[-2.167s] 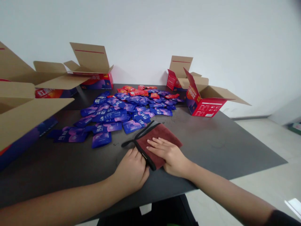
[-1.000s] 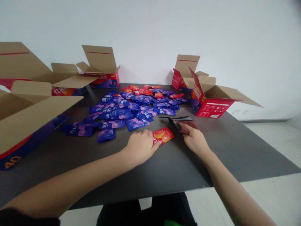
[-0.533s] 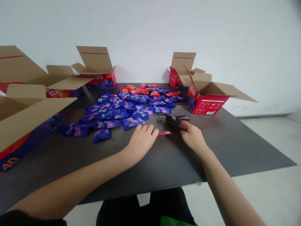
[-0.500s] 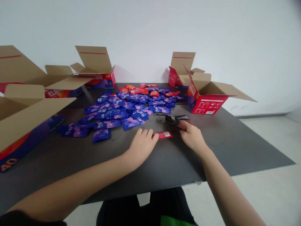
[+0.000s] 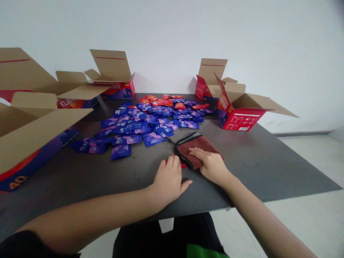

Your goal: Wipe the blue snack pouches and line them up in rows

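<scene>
A folded brown cloth (image 5: pixel 200 148) with black trim and a grey patch lies on the dark table, over part of a small red packet (image 5: pixel 183 165). My right hand (image 5: pixel 213 166) presses on the cloth with its fingers laid across the top. At the packet's left end, my left hand (image 5: pixel 167 179) holds it down with curled fingers; its thumb points out to the right. Just beyond both hands spreads a pile of blue-purple packets (image 5: pixel 154 139). Several red packets (image 5: pixel 161 102) lie at the back of that pile.
Opened cartons with raised flaps stand around: a large one (image 5: pixel 34 150) at the near left, one (image 5: pixel 120 91) at the back left, one (image 5: pixel 200 87) at the back right and a red one (image 5: pixel 239 120) at the right. The table's front edge (image 5: pixel 150 218) is close to my body.
My right hand has moved left and laid the cloth down over the red packet. My left hand has shifted slightly, and its thumb has come off the packet.
</scene>
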